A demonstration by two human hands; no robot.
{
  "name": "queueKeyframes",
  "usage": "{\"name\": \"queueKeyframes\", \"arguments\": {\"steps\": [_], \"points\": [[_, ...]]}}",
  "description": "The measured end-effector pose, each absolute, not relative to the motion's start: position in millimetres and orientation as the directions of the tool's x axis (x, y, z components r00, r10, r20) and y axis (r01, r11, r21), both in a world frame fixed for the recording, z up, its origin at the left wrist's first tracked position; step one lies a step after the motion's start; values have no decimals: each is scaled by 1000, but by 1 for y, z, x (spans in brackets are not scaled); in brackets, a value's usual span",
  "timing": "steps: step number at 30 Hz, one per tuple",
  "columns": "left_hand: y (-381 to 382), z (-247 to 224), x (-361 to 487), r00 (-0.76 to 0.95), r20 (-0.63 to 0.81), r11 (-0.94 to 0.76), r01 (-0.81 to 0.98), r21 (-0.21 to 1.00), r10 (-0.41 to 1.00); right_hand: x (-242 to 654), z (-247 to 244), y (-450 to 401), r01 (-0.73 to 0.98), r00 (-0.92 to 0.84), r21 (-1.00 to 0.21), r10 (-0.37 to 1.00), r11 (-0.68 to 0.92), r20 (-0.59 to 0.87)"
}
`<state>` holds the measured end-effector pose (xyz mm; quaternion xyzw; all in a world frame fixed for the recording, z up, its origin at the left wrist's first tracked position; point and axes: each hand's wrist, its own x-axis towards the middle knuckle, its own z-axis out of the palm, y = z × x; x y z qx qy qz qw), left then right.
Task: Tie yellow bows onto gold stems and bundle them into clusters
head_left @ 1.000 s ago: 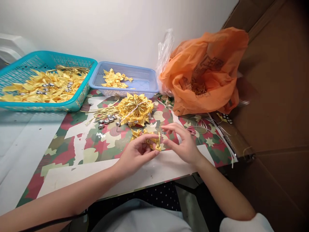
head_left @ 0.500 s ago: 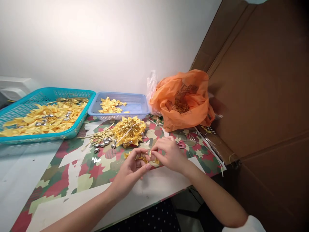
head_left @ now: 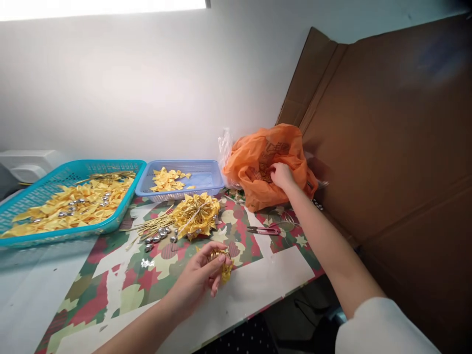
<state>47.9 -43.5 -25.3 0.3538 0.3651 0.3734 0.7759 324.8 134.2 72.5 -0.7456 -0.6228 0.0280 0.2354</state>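
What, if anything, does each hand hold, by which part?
Left hand: yellow ribbon piece, near its gold strands. Right hand, in the orange bag: cannot tell.

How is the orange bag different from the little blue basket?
The orange bag is soft-looking and crumpled; the little blue basket has straight, stiff-looking sides. The bag has dark printing, while the basket's walls have lots of little holes. The right hand is in the bag's mouth, but no hand touches the basket. Both are open on top.

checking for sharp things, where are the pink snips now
In the head view, the pink snips lie right of centre on the patterned table cover, in front of the orange bag, right of the yellow flower bundle.
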Motion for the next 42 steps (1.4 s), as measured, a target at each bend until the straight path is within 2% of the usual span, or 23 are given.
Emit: {"name": "queueKeyframes", "arguments": {"steps": [5,8,11,15,17,19,21,24,28,34,37,42], "points": [[-41,-28,44,474,-360,545,-342,766,803,332,51,164,864,442,-347,881,-366,172],[-42,-28,43,479,-355,544,-346,764,803,337,46,168,839,473,-393,862,-376,184],[-42,-28,43,486,-356,552,-352,756,798,342,53,169,832,441,-474,862,-288,250],[-41,-29,42,468,-344,537,-380,753,814,336,72,154,807,322,-590,867,-41,380],[-40,-28,41,471,-336,534,-391,750,816,325,81,136,737,249,-664,862,126,440],[-39,-27,41,476,-329,534,-401,744,816,310,86,110,402,104,-817,866,412,488],[-39,-26,41,474,-320,528,-414,741,820,294,87,83,182,-69,-879,898,440,435],[-38,-26,41,476,-303,517,-421,745,825,274,80,52,101,-284,-945,919,311,273],[-39,-27,42,484,-283,499,-405,766,828,261,50,41,83,-480,-984,872,155,97],[-42,-24,43,454,-329,505,-351,789,828,255,5,46,156,-593,-980,805,126,9],[-42,-24,44,418,-352,508,-357,784,837,258,-3,46,251,-566,-953,825,171,-1],[-42,-23,43,418,-361,526,-404,748,834,270,-5,44,380,-399,-891,913,250,86]]}}
